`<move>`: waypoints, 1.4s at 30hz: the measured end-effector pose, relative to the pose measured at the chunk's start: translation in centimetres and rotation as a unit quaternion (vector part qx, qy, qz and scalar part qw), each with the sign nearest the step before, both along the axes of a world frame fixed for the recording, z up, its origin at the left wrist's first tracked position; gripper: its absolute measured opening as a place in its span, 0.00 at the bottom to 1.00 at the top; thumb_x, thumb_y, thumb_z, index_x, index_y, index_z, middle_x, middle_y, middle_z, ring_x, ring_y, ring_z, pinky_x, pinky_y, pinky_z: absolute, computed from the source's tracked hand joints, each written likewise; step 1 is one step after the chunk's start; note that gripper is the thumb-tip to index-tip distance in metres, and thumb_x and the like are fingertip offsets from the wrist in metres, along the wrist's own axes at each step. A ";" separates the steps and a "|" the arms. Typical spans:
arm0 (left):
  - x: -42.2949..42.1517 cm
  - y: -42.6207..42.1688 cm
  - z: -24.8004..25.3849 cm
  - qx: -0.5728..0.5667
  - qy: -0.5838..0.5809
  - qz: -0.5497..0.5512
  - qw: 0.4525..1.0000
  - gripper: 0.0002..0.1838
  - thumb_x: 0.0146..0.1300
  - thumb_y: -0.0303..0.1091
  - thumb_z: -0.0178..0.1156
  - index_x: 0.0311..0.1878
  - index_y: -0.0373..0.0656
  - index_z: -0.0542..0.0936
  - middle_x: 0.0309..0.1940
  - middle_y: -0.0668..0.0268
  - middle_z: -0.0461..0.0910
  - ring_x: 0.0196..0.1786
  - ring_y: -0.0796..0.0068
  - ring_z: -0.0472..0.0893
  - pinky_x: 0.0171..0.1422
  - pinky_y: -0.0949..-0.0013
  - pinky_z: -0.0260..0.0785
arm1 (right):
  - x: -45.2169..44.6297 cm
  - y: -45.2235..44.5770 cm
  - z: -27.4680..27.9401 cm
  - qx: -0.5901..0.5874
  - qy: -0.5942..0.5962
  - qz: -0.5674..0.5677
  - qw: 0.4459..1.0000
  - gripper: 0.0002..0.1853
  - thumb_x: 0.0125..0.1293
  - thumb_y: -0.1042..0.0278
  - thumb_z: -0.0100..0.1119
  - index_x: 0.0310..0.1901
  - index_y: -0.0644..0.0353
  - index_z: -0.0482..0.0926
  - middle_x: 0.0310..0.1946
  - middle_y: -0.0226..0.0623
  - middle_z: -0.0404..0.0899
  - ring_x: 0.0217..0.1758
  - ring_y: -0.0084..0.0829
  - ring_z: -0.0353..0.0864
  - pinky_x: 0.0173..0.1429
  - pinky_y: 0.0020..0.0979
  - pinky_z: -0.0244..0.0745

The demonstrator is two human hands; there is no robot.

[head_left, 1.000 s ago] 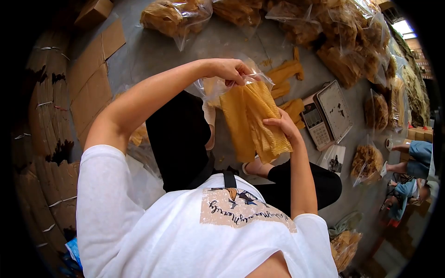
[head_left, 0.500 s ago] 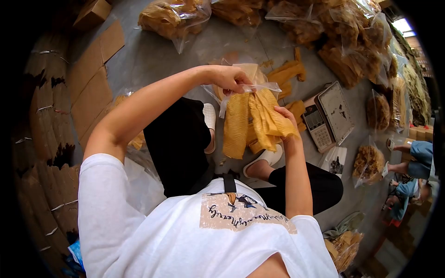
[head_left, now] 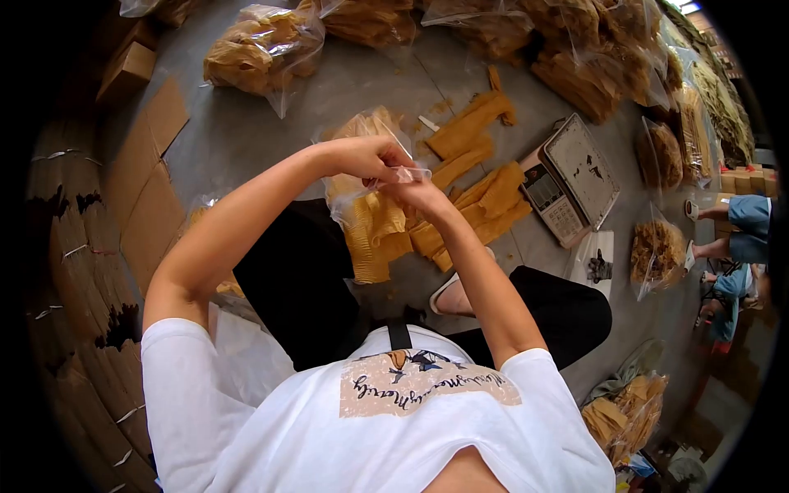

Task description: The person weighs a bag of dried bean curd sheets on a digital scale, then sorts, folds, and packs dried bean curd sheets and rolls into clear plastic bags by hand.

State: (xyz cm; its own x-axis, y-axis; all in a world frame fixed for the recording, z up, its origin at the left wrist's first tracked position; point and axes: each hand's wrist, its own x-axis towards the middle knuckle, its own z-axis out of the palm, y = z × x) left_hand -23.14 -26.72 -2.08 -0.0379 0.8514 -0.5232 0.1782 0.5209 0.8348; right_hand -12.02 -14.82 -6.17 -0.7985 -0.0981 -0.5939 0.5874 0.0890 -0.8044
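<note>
In the head view, the left grip [head_left: 370, 158] is closed, its fingers curled and pinching the clear rim of a plastic bag [head_left: 339, 191]. The right grip [head_left: 416, 194] meets it at the bag's mouth, just below the left fingers; its fingertips are covered by plastic and the other hand, so I cannot tell how far it is closed or what it has hold of.

Ribbed yellow sheets [head_left: 368, 246] hang below the hands, next to the left black trouser leg [head_left: 292, 279]. How much of them lies inside the bag cannot be made out.

Loose strips [head_left: 462, 131] lie on the grey floor [head_left: 362, 74] beyond the hands, and folded pieces [head_left: 485, 205] lie between the right forearm and a scale [head_left: 567, 185]. Full bags [head_left: 255, 53] stand along the far side. Flattened cardboard [head_left: 148, 168] is at the left; at the far right is another person in blue shorts [head_left: 749, 215].
</note>
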 end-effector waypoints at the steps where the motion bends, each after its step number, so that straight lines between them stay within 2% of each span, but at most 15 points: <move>1: 0.2 -0.2 -0.1 0.005 -0.015 0.007 1.000 0.18 0.60 0.25 0.54 0.55 0.40 0.78 0.24 0.70 0.74 0.26 0.84 0.71 0.32 0.77 0.65 | 0.1 -0.3 -3.9 -0.082 0.118 -0.029 0.989 0.10 0.54 0.63 0.60 0.37 0.56 0.80 0.27 0.30 0.78 0.31 0.20 0.74 0.33 0.26 0.71; 5: 0.2 0.0 0.5 0.009 -0.050 -0.015 0.999 0.20 0.59 0.23 0.52 0.55 0.37 0.76 0.22 0.69 0.74 0.25 0.82 0.72 0.32 0.76 0.66 | 1.7 -0.3 -3.9 -0.114 0.205 -0.066 0.970 0.12 0.53 0.62 0.61 0.37 0.59 0.80 0.29 0.35 0.79 0.36 0.25 0.78 0.40 0.29 0.73; 7: 0.7 0.0 0.7 0.011 -0.046 -0.023 0.999 0.20 0.58 0.22 0.52 0.55 0.35 0.76 0.22 0.69 0.74 0.25 0.81 0.73 0.32 0.76 0.66 | 2.3 -0.1 -6.1 0.121 0.093 -0.082 0.985 0.19 0.51 0.58 0.64 0.41 0.63 0.79 0.35 0.42 0.80 0.44 0.32 0.79 0.49 0.32 0.73; 10: 1.3 0.1 0.2 0.018 -0.038 -0.042 0.998 0.20 0.56 0.21 0.52 0.54 0.31 0.75 0.22 0.68 0.74 0.26 0.80 0.75 0.33 0.74 0.68 | 3.4 0.0 -8.8 0.237 0.147 -0.052 0.959 0.31 0.49 0.55 0.67 0.52 0.66 0.73 0.45 0.48 0.79 0.49 0.38 0.78 0.51 0.36 0.72; 11: 1.4 0.2 -0.5 0.037 -0.008 -0.048 0.998 0.20 0.56 0.21 0.52 0.54 0.32 0.76 0.23 0.68 0.75 0.26 0.80 0.75 0.32 0.74 0.68 | 3.1 0.8 -5.4 0.080 0.052 0.008 0.995 0.41 0.48 0.54 0.68 0.61 0.69 0.64 0.52 0.51 0.75 0.55 0.42 0.75 0.56 0.37 0.69; 15: 1.0 0.8 -1.0 0.032 -0.016 0.034 0.999 0.18 0.55 0.21 0.52 0.51 0.33 0.77 0.24 0.70 0.74 0.27 0.82 0.74 0.33 0.76 0.68 | 4.8 0.8 -5.1 0.156 0.274 -0.019 0.949 0.30 0.52 0.57 0.66 0.52 0.66 0.70 0.40 0.43 0.78 0.44 0.34 0.78 0.51 0.32 0.71; 22: -0.2 0.8 -0.5 -0.028 0.017 0.183 0.983 0.10 0.58 0.27 0.52 0.41 0.37 0.79 0.21 0.75 0.71 0.24 0.87 0.67 0.28 0.80 0.60 | 10.2 1.0 -5.5 0.223 0.313 -0.082 0.919 0.36 0.56 0.59 0.63 0.63 0.68 0.63 0.60 0.54 0.67 0.66 0.47 0.63 0.68 0.36 0.59; 25: -0.4 0.6 0.4 -0.016 -0.032 0.226 0.974 0.08 0.59 0.29 0.53 0.40 0.40 0.79 0.20 0.78 0.70 0.23 0.89 0.65 0.26 0.80 0.55 | 13.4 0.8 -5.7 0.423 0.290 -0.190 0.837 0.41 0.58 0.54 0.62 0.68 0.65 0.56 0.68 0.52 0.56 0.69 0.50 0.58 0.68 0.39 0.58; 26: -0.1 0.8 0.9 -0.020 -0.036 0.216 0.976 0.08 0.59 0.29 0.53 0.40 0.40 0.79 0.20 0.78 0.70 0.23 0.89 0.65 0.26 0.80 0.55 | 14.0 0.5 -7.3 0.424 0.281 -0.197 0.838 0.41 0.58 0.54 0.62 0.68 0.65 0.56 0.68 0.52 0.56 0.69 0.50 0.58 0.68 0.39 0.58; 27: 0.1 1.0 1.5 0.000 -0.051 0.215 0.975 0.08 0.60 0.29 0.54 0.40 0.41 0.79 0.19 0.78 0.69 0.23 0.89 0.65 0.26 0.81 0.54 | 13.9 0.2 -8.4 0.195 0.110 -0.312 0.923 0.41 0.59 0.51 0.61 0.68 0.65 0.55 0.68 0.53 0.54 0.68 0.49 0.59 0.68 0.39 0.58; 29: 0.6 1.2 1.8 0.032 -0.071 0.224 0.971 0.07 0.61 0.30 0.55 0.40 0.41 0.78 0.19 0.79 0.69 0.21 0.89 0.64 0.25 0.82 0.52 | 14.0 -0.5 -9.1 -0.094 -0.065 -0.378 0.919 0.45 0.61 0.42 0.58 0.68 0.66 0.51 0.66 0.57 0.56 0.66 0.43 0.63 0.64 0.35 0.62; 33: 1.0 1.1 3.2 0.049 -0.169 0.172 0.969 0.08 0.61 0.32 0.58 0.40 0.37 0.76 0.19 0.79 0.67 0.20 0.90 0.63 0.24 0.83 0.49 | 8.0 -1.6 -9.0 0.047 0.205 -0.291 0.933 0.31 0.56 0.61 0.64 0.58 0.66 0.66 0.50 0.50 0.76 0.56 0.38 0.75 0.54 0.34 0.71; 35: 2.1 1.6 5.3 0.074 -0.194 0.164 0.964 0.08 0.61 0.31 0.59 0.39 0.37 0.76 0.19 0.79 0.67 0.20 0.91 0.62 0.23 0.83 0.49 | 4.6 -2.5 -6.9 0.024 0.229 -0.294 0.928 0.23 0.53 0.71 0.64 0.50 0.66 0.70 0.43 0.46 0.80 0.49 0.41 0.79 0.53 0.35 0.72; 38: 2.0 1.7 6.8 0.113 -0.220 0.174 0.953 0.07 0.62 0.30 0.58 0.38 0.35 0.75 0.16 0.78 0.65 0.17 0.92 0.60 0.20 0.83 0.47 | 1.9 -3.3 -3.9 0.059 0.316 -0.266 0.909 0.22 0.52 0.71 0.65 0.47 0.65 0.70 0.41 0.46 0.80 0.47 0.44 0.80 0.52 0.37 0.72; 42: 0.0 0.5 6.0 0.148 -0.176 0.250 0.941 0.08 0.62 0.31 0.57 0.38 0.34 0.76 0.15 0.77 0.65 0.15 0.93 0.58 0.18 0.85 0.46 | -1.7 -3.5 -6.6 0.024 0.335 -0.278 0.900 0.22 0.51 0.70 0.65 0.47 0.64 0.69 0.41 0.47 0.80 0.48 0.46 0.80 0.50 0.39 0.72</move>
